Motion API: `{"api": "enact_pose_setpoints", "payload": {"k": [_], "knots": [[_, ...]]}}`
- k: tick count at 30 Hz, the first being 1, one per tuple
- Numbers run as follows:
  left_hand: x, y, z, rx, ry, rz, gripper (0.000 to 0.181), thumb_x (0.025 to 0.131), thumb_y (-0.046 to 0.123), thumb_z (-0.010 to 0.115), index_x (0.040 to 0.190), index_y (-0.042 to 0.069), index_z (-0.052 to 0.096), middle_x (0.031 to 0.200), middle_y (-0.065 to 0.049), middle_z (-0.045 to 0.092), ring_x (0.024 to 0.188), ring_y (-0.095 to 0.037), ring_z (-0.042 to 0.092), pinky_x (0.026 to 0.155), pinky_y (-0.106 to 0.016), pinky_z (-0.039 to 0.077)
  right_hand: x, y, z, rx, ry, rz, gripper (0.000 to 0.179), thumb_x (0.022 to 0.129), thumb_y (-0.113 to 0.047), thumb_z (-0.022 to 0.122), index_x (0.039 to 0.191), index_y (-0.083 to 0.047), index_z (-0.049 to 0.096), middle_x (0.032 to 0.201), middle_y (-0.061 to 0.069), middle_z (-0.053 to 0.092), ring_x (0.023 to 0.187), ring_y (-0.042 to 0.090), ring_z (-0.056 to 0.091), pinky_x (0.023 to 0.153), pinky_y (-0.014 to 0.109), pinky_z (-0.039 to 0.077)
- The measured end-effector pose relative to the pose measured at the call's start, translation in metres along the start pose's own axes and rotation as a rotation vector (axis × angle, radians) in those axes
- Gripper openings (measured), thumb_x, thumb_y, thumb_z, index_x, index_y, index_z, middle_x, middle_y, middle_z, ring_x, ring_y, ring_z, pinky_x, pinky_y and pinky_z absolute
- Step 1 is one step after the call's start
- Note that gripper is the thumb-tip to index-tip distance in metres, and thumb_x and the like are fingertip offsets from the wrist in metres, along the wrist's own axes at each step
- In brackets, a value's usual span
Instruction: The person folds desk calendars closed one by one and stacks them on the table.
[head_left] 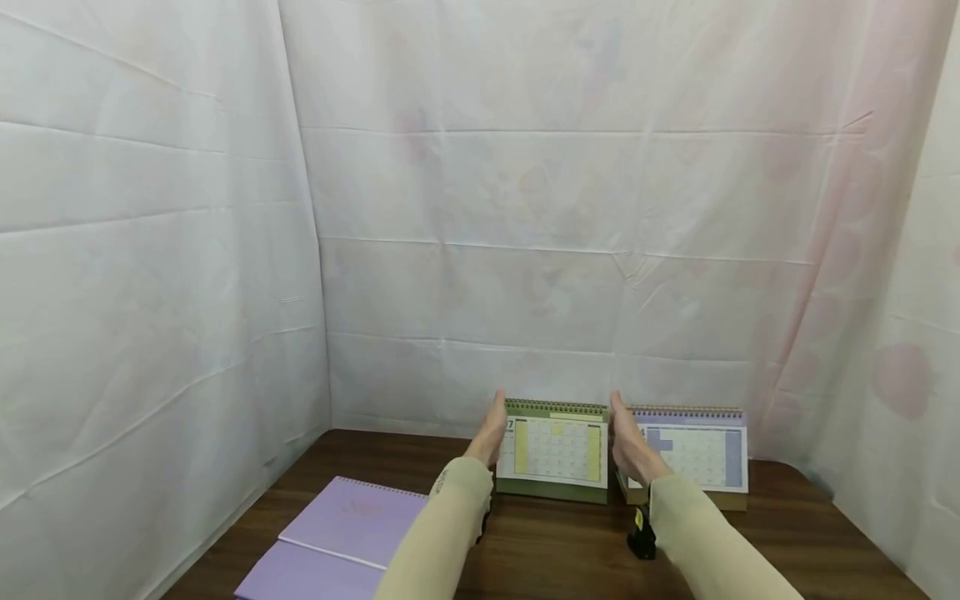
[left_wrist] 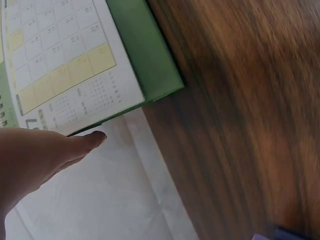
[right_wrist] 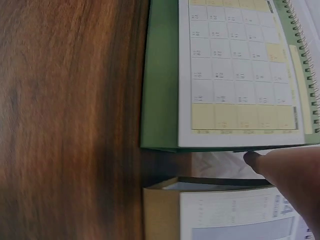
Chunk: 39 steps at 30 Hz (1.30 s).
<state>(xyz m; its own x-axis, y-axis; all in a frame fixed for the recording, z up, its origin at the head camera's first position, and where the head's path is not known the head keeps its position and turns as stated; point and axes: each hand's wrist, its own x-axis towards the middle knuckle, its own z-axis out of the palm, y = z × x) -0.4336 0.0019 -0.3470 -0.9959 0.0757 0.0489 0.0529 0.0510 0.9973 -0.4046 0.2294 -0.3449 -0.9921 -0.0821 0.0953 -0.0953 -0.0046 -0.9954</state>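
A green spiral-bound desk calendar [head_left: 561, 452] with a white and yellow month page stands upright like a tent near the back of the table. My left hand [head_left: 491, 431] is at its left side edge, fingers extended. On the opposite edge is my right hand [head_left: 630, 442], also with extended fingers, between this calendar and a second one. In the left wrist view the thumb [left_wrist: 82, 142] lies along the side of the green calendar [left_wrist: 150, 50]. The right wrist view has the thumb tip [right_wrist: 252, 159] right at the calendar's side edge.
Just right of the green calendar stands a purple and white desk calendar [head_left: 701, 457] on a brown base. Purple spiral-bound books [head_left: 352, 521] lie at the front left of the dark wooden table [head_left: 555, 558]. Pale cloth [head_left: 480, 292] hangs behind and at both sides.
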Motion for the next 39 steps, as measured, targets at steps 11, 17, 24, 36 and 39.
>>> {"api": "enact_pose_setpoints", "payload": {"k": [11, 17, 24, 36, 39], "knots": [[0.006, -0.006, 0.003, -0.055, 0.051, -0.060, 0.075, 0.102, 0.055, 0.013, 0.154, 0.002, 0.011, 0.159, -0.026, 0.012, 0.146, -0.045, 0.010, 0.118, -0.059, 0.012, -0.001, 0.003, 0.000, 0.106, 0.004, 0.098, 0.084, 0.090, -0.071, 0.000, 0.141, -0.016, -0.040, 0.147, 0.015, -0.045, 0.133, 0.040, -0.041, 0.112, 0.061, -0.019], [0.007, -0.005, 0.003, -0.057, 0.066, -0.073, 0.076, 0.101, 0.056, 0.014, 0.154, 0.002, 0.011, 0.159, -0.025, 0.012, 0.147, -0.044, 0.008, 0.119, -0.058, 0.010, -0.001, 0.000, 0.000, 0.103, 0.010, 0.127, 0.087, 0.089, -0.072, 0.000, 0.142, -0.014, -0.038, 0.149, 0.018, -0.042, 0.135, 0.042, -0.038, 0.112, 0.061, -0.018], [0.001, 0.000, -0.002, -0.064, 0.060, -0.087, 0.074, 0.102, 0.054, 0.014, 0.154, 0.002, 0.009, 0.160, -0.026, 0.008, 0.147, -0.045, 0.005, 0.119, -0.059, 0.009, -0.001, 0.000, -0.001, 0.083, -0.010, 0.150, 0.103, 0.086, -0.076, -0.001, 0.148, 0.003, -0.023, 0.150, 0.041, -0.007, 0.145, 0.050, -0.006, 0.120, 0.055, -0.003], [-0.003, 0.015, -0.006, -0.141, 0.042, -0.103, 0.078, 0.100, 0.057, 0.018, 0.154, 0.001, 0.010, 0.156, -0.027, 0.017, 0.142, -0.043, 0.025, 0.118, -0.054, 0.021, -0.005, -0.016, -0.003, 0.048, -0.041, 0.138, 0.106, 0.086, -0.077, 0.001, 0.147, 0.007, -0.020, 0.154, 0.031, -0.021, 0.144, 0.047, -0.016, 0.119, 0.056, -0.006], [-0.004, 0.018, -0.006, -0.152, 0.064, -0.097, 0.079, 0.100, 0.058, 0.020, 0.154, 0.001, 0.013, 0.156, -0.028, 0.017, 0.142, -0.043, 0.024, 0.118, -0.055, 0.021, -0.007, -0.019, -0.002, 0.051, -0.035, 0.132, 0.111, 0.082, -0.082, 0.003, 0.147, 0.005, -0.019, 0.155, 0.030, -0.021, 0.144, 0.046, -0.016, 0.119, 0.055, -0.006]]}}
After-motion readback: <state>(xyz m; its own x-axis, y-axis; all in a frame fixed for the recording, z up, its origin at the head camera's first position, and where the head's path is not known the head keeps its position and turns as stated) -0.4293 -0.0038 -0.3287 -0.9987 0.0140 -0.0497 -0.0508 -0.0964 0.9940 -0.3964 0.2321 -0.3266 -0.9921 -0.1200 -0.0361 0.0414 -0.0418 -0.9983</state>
